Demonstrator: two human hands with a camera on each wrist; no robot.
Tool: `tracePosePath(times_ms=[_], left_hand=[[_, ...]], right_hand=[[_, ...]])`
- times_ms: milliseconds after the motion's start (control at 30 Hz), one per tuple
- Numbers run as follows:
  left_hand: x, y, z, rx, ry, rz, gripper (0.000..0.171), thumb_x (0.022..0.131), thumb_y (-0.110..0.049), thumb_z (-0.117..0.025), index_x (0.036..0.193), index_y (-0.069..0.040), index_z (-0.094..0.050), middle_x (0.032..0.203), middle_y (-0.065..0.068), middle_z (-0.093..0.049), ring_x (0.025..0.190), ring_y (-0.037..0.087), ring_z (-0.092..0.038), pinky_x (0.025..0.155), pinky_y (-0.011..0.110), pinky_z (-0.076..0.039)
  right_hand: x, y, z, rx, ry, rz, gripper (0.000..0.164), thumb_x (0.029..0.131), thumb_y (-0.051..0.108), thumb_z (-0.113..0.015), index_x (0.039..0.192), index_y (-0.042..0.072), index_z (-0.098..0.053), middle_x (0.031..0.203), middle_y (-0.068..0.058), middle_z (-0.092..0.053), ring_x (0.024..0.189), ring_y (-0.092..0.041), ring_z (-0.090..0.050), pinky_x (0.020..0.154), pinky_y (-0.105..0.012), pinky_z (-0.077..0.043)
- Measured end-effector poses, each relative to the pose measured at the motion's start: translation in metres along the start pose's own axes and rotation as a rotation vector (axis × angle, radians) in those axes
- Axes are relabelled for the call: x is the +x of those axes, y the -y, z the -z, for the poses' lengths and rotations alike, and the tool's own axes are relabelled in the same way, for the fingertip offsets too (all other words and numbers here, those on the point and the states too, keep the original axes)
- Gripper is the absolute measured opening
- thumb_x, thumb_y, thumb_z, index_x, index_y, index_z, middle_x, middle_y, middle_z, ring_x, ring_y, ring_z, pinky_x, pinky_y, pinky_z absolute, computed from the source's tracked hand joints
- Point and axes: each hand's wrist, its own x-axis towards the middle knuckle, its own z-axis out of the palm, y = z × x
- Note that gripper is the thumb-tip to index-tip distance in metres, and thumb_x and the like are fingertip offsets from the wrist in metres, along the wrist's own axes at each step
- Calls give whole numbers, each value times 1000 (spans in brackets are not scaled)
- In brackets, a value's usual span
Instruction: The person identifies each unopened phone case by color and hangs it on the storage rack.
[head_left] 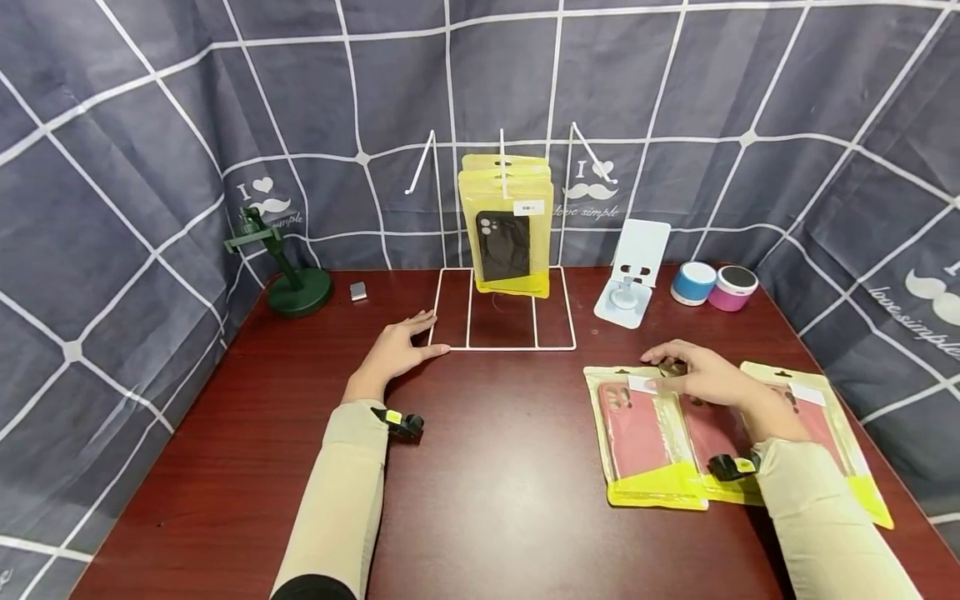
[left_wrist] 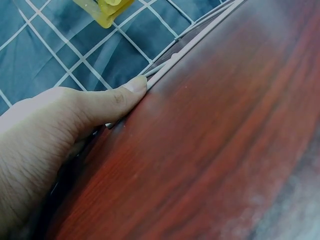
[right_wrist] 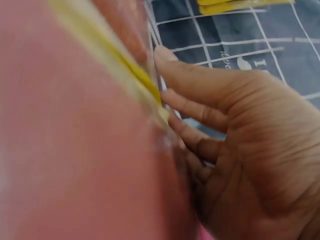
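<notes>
My left hand [head_left: 397, 350] rests at the front left corner of a white wire display rack [head_left: 517, 348], its thumb lying along the base wire in the left wrist view. Yellow pouches with a black phone case [head_left: 504, 246] hang from the rack's middle hook. Over on the right, my right hand [head_left: 705, 375] is at the top of a middle pouch [head_left: 712, 442] holding a pink phone case, thumb and fingers apart around its top edge. A left pouch [head_left: 637, 433] and a right pouch [head_left: 821, 425], also with pink cases, lie beside it; hand and forearm partly cover the group.
A green stand [head_left: 296, 287] and a small grey block [head_left: 358, 291] are at the back left. Behind the pouches stand a white folding phone stand [head_left: 630, 275], a blue-sided round speaker [head_left: 693, 283] and a pink one [head_left: 732, 288]. Checked cloth [head_left: 300, 92] surrounds the table's back and sides.
</notes>
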Motion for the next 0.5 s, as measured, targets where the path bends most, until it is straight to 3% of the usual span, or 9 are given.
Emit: tracePosePath(times_ms=[267, 500], left_hand=[[0, 0, 2, 3, 1, 2, 83, 84, -63, -72, 150, -19, -50, 157, 4, -42, 147, 25, -34, 116, 50, -31], [0, 1, -1, 3, 10, 17, 83, 84, -64, -71, 151, -21, -49, 158, 3, -40, 147, 25, -34, 116, 51, -31]], right_hand=[[6, -6, -10, -8, -49, 60, 28, 88, 26, -80, 110, 15, -69, 99, -5, -57, 94, -21, -45, 79, -35, -40], [9, -10, -16, -45, -97, 179, 12, 88, 15, -77, 97, 16, -70, 93, 0, -57, 92, -20, -47, 78, -32, -39]])
